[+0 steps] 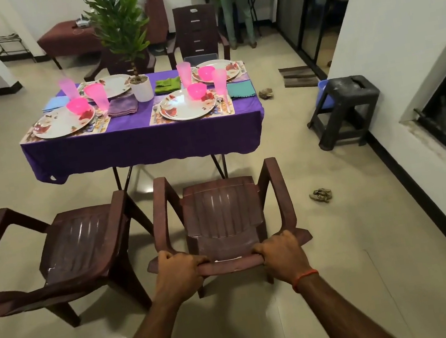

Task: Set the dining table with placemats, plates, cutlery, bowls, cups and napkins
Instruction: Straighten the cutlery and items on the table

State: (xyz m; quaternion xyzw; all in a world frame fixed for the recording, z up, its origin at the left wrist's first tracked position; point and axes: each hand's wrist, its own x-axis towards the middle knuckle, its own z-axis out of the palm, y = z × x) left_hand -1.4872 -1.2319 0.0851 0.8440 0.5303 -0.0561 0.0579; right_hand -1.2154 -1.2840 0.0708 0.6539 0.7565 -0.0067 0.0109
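The left hand (177,266) and the right hand (280,253) sit at the lower centre of the frame. Each is clamped on the top rail of a brown plastic chair (223,212), fingers curled over its far edge, one hand at each end of the rail. The right wrist wears a red thread. The chair faces away towards the table and stands apart from it on the tiled floor. A second brown chair (81,241) stands just beside it at lower left, turned at a slight angle.

The dining table (142,143), under a purple cloth, fills the upper centre. Four floral plates lie on placemats, the nearest being the near-left plate (62,122) and the near-right plate (185,104). A pink bowl (197,90) rests on the far rim of the near-right plate, with a tall pink cup (220,83) to its right. Cutlery (223,104) lies on the placemat (155,118) just right of that plate. Folded napkins lie between the settings: a purple napkin (122,106), a green napkin (167,84) and a teal napkin (240,89) at the right edge. A potted plant (141,86) stands mid-table.

A dark stool (346,108) stands at right, and a person (236,6) stands at upper centre.
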